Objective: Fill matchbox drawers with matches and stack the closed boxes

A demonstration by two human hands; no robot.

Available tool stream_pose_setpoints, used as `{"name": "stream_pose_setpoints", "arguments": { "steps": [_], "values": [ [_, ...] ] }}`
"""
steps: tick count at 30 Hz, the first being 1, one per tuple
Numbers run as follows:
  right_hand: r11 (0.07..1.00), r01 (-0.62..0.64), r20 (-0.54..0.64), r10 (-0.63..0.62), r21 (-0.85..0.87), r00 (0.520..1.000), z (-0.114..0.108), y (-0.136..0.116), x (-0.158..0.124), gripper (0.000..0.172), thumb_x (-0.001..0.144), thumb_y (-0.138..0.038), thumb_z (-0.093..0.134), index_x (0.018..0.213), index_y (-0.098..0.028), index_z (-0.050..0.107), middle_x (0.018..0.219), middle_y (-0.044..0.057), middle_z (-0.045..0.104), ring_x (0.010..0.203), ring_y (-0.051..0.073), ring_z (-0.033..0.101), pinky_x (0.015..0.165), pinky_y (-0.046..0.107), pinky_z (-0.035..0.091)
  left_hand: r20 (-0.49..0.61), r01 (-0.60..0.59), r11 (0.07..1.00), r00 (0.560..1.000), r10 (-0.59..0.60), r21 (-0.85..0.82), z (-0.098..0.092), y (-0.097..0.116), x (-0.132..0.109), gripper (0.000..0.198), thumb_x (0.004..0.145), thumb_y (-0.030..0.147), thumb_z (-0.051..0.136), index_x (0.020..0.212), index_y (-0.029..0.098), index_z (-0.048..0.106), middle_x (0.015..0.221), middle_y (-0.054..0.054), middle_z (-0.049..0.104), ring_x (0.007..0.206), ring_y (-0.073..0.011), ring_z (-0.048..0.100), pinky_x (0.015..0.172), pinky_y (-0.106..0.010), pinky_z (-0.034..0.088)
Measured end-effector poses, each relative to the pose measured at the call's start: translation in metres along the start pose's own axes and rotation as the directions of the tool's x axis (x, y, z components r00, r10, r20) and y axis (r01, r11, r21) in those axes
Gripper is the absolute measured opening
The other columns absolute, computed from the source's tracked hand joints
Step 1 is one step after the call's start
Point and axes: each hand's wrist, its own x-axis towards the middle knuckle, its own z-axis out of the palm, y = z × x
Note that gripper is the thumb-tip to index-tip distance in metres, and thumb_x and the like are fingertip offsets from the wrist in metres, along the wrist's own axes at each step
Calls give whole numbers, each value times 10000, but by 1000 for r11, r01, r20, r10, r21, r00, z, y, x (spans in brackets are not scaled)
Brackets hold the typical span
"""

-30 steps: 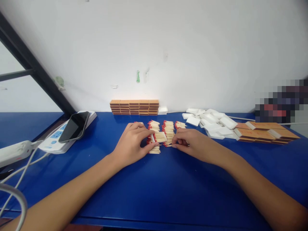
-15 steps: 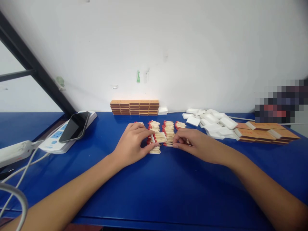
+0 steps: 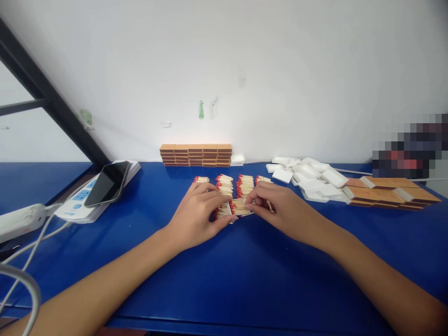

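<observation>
Several bundles of red-tipped matches lie in rows on the blue table. My left hand and my right hand meet over the nearest matches. Between their fingertips is a small white tray filled with matches, pinched at its left end by my left hand and at its right end by my right hand. Both hands are closed on it, with loose matches lying just under and beside it.
Stacked brown matchboxes line the wall. A heap of white empty trays and several brown box sleeves lie at the right. A phone rests on a power strip at the left, with cables near the edge.
Both hands moved closer together. The filled tray shifted right and nearer, from my left hand alone to a pinch between both hands. My right hand came off the loose matches.
</observation>
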Motion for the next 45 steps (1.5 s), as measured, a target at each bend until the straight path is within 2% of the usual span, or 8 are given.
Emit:
{"name": "stream_pose_setpoints", "arguments": {
  "steps": [6,12,15,20,25,34,39,45],
  "values": [
    [1000,20,-2,-20,-13,1000,3,-5,0,119,1018,-243,579,929,-228,658,855,26,641,731,156,580,684,295,455,-9,-3,1000,1000,3,-4,0,0,-1,343,938,419,776,1171,171,731,916,-56,768,1025,-268,665,962,-439,479],
    [997,3,-51,-7,-75,999,-8,2,2,133,1005,-267,582,901,-228,655,734,2,604,669,158,554,671,311,445,0,11,1000,1000,-11,16,-1,-3,0,326,945,406,766,1186,189,736,912,-58,778,1031,-276,672,953,-447,470],
    [997,-12,15,13,-82,1000,-11,7,2,112,967,-241,617,870,-227,670,742,6,614,664,154,552,628,296,424,-16,28,999,1000,-27,33,-1,-6,1,329,945,418,767,1177,186,742,870,-52,772,1019,-277,673,940,-446,470],
    [997,-61,179,66,-37,982,-5,8,1,92,954,-259,653,883,-224,700,786,12,648,702,155,572,662,295,442,-69,42,996,997,-36,84,-1,-10,1,326,941,427,773,1134,166,751,920,-61,788,1055,-281,670,959,-451,473],
    [994,-93,233,103,-56,967,-2,10,1,130,972,-232,603,863,-214,671,790,20,660,701,159,570,658,302,437,-64,54,995,997,-48,86,-1,-10,1,328,939,434,771,1140,176,754,932,-65,793,1067,-288,669,954,-452,477],
    [995,-56,157,68,-83,985,-1,16,3,84,985,-261,608,926,-225,656,836,30,643,749,173,574,686,302,438,-59,46,995,997,-41,84,0,-11,1,327,937,426,776,1143,174,751,909,-52,785,1051,-277,663,962,-451,473],
    [994,-58,187,74,-90,980,-2,14,3,127,988,-210,601,885,-219,676,844,33,651,776,178,587,714,307,434,-58,51,995,997,-46,83,0,-11,1,328,938,430,774,1137,170,751,929,-58,789,1055,-279,661,963,-452,470],
    [995,-55,166,69,-87,984,-1,16,3,70,976,-206,632,926,-224,678,819,18,633,761,174,573,703,299,421,-44,57,995,998,-54,76,-1,-10,1,318,943,433,765,1136,180,751,896,-53,781,1050,-280,661,961,-448,466]
  ]
}}
